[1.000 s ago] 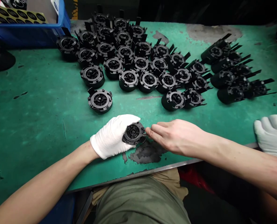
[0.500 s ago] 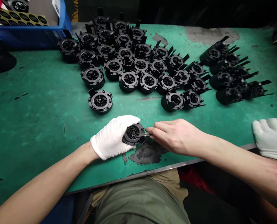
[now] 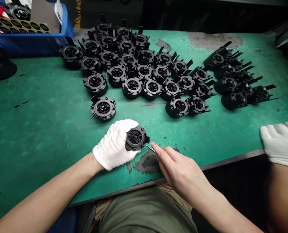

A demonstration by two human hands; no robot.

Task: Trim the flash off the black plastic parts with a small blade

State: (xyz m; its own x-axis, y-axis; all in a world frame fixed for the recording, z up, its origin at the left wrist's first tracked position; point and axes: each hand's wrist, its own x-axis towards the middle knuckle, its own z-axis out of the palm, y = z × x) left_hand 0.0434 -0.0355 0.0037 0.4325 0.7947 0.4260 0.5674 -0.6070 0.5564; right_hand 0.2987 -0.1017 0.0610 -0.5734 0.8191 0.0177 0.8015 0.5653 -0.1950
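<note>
My left hand (image 3: 116, 144), in a white glove, is wrapped round a round black plastic part (image 3: 135, 138) and holds it above the green table, its ribbed face turned up. My bare right hand (image 3: 174, 163) pinches a thin metal tool (image 3: 149, 148). The tool's tip touches or nearly touches the lower right rim of the held part. Just beyond my left hand, a similar black part (image 3: 103, 108) stands alone on the table.
Several black round parts (image 3: 144, 72) stand grouped across the middle, and more (image 3: 233, 84) lie tilted at the right. A blue bin (image 3: 37, 43) sits at the back left. Another person's gloved hand (image 3: 282, 142) rests at the right table edge (image 3: 231, 158).
My right hand has moved down and turned, so the tool now slants up toward the part's lower right rim instead of lying across its face. The held part has turned slightly.
</note>
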